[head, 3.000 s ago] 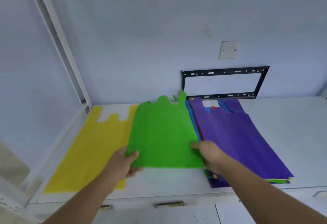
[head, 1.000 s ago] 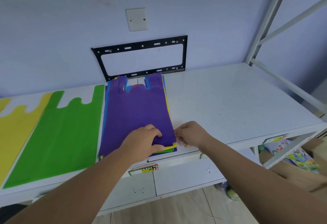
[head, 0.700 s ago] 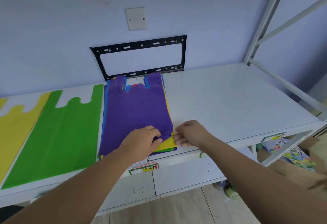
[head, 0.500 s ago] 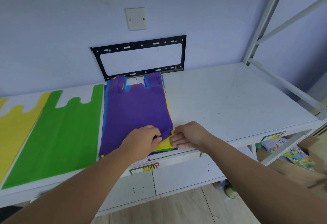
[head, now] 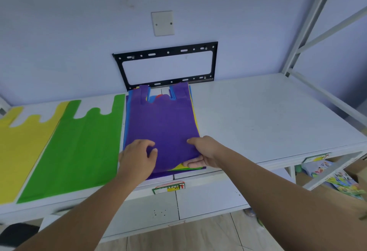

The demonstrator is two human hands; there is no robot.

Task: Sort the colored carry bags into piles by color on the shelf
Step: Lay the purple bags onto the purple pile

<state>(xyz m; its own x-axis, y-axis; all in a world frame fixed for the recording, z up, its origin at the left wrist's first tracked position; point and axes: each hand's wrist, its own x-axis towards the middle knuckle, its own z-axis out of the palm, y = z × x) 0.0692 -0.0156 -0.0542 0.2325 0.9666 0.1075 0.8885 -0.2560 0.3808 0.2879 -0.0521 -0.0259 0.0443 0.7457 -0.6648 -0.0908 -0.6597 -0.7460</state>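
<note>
Carry bags, left to right: a yellow bag (head: 17,151) and a green bag (head: 79,145) lie flat, side by side, on the shelf (head: 268,115). Next stands the mixed stack (head: 179,167), its top purple bag (head: 162,123) raised at the near edge. The left hand (head: 137,157) pinches the near left corner, thumb on top. The right hand (head: 202,153) grips the near right corner, thumb above, fingers beneath.

Risk: the thin cloth may cling and drag the yellow layer below off the front edge, or skew the stack, if lifted fast. An uneven pull would likely fold the bag.

Surface: white, smooth, faintly speckled, bare to the right. Room: pale wall with a black bracket (head: 166,51) and blank plate (head: 162,23); white frame (head: 309,12) at far right.
</note>
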